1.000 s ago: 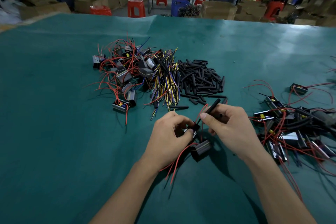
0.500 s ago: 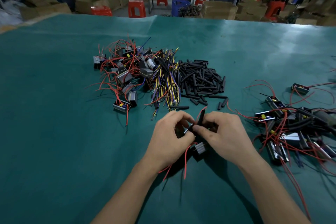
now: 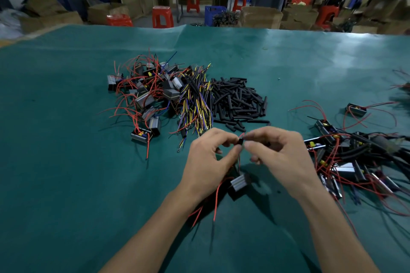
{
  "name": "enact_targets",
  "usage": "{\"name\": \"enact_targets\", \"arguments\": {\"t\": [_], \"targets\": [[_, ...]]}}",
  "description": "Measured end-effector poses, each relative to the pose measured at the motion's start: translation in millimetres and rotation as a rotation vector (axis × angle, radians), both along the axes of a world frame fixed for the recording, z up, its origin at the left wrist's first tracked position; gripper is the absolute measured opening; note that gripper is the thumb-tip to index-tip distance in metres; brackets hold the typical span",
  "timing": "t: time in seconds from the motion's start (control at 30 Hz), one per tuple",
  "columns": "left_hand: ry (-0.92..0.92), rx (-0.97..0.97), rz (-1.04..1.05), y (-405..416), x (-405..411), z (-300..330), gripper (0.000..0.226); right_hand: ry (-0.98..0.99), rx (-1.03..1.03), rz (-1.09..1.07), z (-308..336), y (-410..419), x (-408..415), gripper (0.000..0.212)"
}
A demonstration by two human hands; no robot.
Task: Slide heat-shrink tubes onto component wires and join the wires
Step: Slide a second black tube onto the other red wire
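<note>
A short black heat-shrink tube (image 3: 240, 141) is pinched between the fingertips of the left hand (image 3: 209, 157) and the right hand (image 3: 279, 157), which are brought together, both clamped around it and the red wire (image 3: 239, 163) running through. The component (image 3: 239, 183) hangs just below the hands. Loose tubes (image 3: 238, 102) are heaped just beyond the hands, finished units (image 3: 355, 157) to the right of the right hand. The thin wire could be kinked if the tube is forced; the tube could be dropped if the pinch is relaxed, and the dangling component's weight could pull the wire back out
</note>
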State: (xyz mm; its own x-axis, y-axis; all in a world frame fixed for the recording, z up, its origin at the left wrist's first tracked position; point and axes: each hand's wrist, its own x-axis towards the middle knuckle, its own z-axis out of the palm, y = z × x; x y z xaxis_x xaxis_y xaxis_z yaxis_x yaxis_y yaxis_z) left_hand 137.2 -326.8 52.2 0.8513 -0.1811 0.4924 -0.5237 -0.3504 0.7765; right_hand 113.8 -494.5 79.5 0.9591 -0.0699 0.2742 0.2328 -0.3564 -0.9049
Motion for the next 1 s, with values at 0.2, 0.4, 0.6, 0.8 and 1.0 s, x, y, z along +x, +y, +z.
{"name": "enact_targets", "arguments": {"t": [0.2, 0.4, 0.6, 0.8, 1.0], "targets": [[-0.071, 0.071, -0.028, -5, 2, 2, 0.013, -0.082, 0.080, -0.023, 3, 4, -3, 0.009], [-0.033, 0.102, -0.091, -7, 4, 2, 0.013, -0.075, 0.028, -0.014, 0, 3, -1, 0.013], [0.073, 0.136, -0.131, -4, 6, -12, 0.012, -0.113, 0.123, -0.041, -3, 12, -1, 0.015], [0.249, -0.012, -0.193, 1, 9, -17, 0.014, -0.031, 0.342, -0.098, -11, 6, 7, 0.013], [0.320, -0.039, -0.262, 3, 8, -18, 0.019, 0.203, 0.324, -0.243, -22, 0, 17, 0.008]]}}
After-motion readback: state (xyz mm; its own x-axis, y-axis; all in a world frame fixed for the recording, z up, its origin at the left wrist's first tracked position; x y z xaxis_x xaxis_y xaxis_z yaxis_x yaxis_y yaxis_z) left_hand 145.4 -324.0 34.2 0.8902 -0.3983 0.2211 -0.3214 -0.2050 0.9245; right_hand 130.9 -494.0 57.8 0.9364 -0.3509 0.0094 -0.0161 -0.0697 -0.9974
